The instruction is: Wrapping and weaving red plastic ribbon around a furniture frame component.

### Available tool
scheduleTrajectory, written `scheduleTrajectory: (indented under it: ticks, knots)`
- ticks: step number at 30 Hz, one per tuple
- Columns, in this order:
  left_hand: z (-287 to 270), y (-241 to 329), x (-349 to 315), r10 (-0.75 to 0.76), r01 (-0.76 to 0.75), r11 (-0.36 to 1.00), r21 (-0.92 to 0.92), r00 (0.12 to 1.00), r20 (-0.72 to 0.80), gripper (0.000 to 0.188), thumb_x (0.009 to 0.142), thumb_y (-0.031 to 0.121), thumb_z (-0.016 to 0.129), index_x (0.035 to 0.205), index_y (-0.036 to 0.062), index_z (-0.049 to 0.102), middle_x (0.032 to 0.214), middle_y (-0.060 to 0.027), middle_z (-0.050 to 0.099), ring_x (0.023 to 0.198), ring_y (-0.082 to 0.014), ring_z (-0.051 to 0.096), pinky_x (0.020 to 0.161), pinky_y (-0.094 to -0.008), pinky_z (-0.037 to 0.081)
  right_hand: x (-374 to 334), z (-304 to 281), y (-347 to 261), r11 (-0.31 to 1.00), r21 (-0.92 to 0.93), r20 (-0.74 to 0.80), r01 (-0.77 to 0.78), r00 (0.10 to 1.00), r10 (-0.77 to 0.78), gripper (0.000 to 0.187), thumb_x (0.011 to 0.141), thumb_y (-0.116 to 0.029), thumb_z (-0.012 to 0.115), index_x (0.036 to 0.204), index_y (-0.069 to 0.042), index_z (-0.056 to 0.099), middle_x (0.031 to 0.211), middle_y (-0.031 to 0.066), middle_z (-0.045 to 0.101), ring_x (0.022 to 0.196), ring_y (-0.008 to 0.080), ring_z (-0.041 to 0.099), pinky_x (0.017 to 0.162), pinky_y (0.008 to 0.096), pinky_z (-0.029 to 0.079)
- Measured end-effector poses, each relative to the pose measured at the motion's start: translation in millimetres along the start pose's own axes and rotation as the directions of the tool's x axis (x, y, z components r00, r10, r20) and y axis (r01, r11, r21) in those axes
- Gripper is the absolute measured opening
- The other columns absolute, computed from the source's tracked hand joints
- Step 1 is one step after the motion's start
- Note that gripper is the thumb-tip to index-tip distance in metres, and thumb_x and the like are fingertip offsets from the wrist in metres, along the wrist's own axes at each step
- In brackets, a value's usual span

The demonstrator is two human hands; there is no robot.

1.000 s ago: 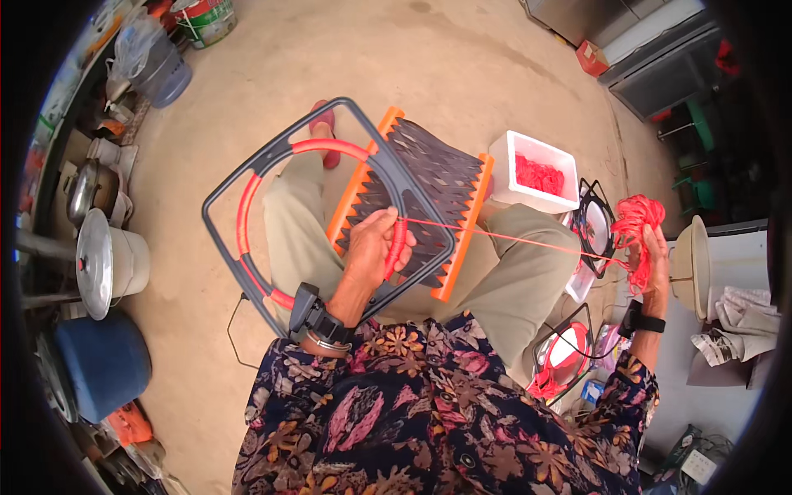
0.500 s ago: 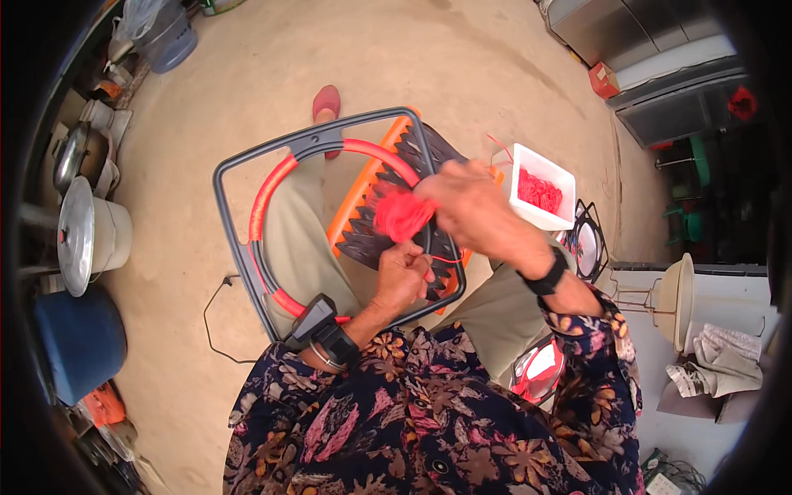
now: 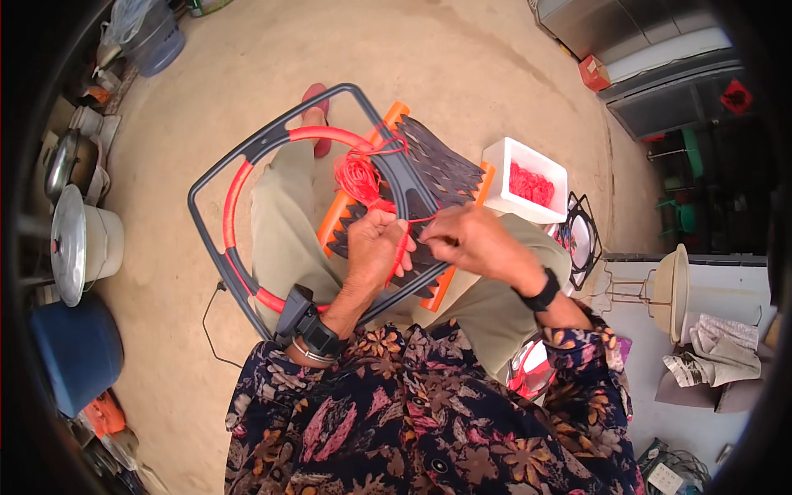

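Note:
A dark grey plastic frame [image 3: 223,171] with a round inner ring lies tilted across my lap. Red cord is wrapped around stretches of the ring [image 3: 237,198]. My left hand [image 3: 375,247] is closed at the ring's right side, gripping the lower end of a looped bundle of red cord [image 3: 358,176]. That bundle rests inside the ring, just beyond the left hand's knuckles. Close by on the right, my right hand [image 3: 477,243] pinches a strand of the red cord [image 3: 421,219] stretched between both hands. The right fingertips are partly hidden.
Beneath the frame is a rack-like piece with orange rails [image 3: 482,183] and dark zigzag strips [image 3: 437,161]. A white box [image 3: 497,181] holding red cord [image 3: 530,184] stands beyond my right knee. At left are a lidded pot [image 3: 107,239] and a blue tub [image 3: 78,351].
The cord bundle, blurred beside my right hand before, now sits above my left hand inside the ring. My right hand has come down and the frame has shifted left.

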State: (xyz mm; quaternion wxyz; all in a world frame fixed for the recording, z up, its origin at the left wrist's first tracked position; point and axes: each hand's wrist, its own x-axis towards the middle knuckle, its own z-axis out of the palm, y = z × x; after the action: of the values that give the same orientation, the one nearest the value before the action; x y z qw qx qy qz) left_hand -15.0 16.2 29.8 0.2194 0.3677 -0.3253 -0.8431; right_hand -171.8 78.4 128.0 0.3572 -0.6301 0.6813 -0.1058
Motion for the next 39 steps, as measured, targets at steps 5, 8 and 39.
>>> scheduleTrajectory:
  ticks: [5, 8, 39]
  knots:
    - [-17, 4, 16, 0.071, -0.078, 0.996, -0.029, 0.977, -0.202, 0.01, 0.091, 0.007, 0.057, 0.09, -0.0029, 0.056, 0.065, -0.0087, 0.06, 0.043, -0.0117, 0.053, 0.031, -0.0237, 0.038, 38, 36, 17, 0.863, -0.445, -0.15, 0.238, 0.93, -0.334, 0.03, 0.074, -0.005, 0.061, 0.103, -0.014, 0.067, 0.077, 0.0061, 0.057, 0.079, 0.0257, 0.058, 0.069, 0.0388, 0.043]
    - [-28, 2, 23, 0.124, -0.131, 0.991, -0.004, 0.947, -0.296, 0.01, 0.091, 0.006, 0.056, 0.09, -0.0035, 0.057, 0.064, -0.007, 0.059, 0.043, -0.0109, 0.051, 0.03, -0.0249, 0.038, 62, 43, 15, 0.785, -0.549, -0.096, 0.288, 0.911, -0.401, 0.023, 0.076, -0.008, 0.06, 0.097, -0.015, 0.067, 0.077, 0.006, 0.057, 0.08, 0.0253, 0.06, 0.069, 0.0393, 0.042]
    - [-16, -17, 4, -0.045, 0.044, 0.995, -0.084, 0.999, -0.006, 0.013, 0.09, 0.01, 0.055, 0.084, -0.0011, 0.055, 0.066, -0.0138, 0.063, 0.037, -0.0139, 0.051, 0.028, -0.0255, 0.033, -157, -72, 68, 0.882, 0.418, -0.76, -0.217, 0.449, 0.47, 0.032, 0.097, -0.023, 0.053, 0.119, 0.0, 0.058, 0.09, 0.0023, 0.063, 0.076, 0.0065, 0.053, 0.065, 0.0216, 0.044]
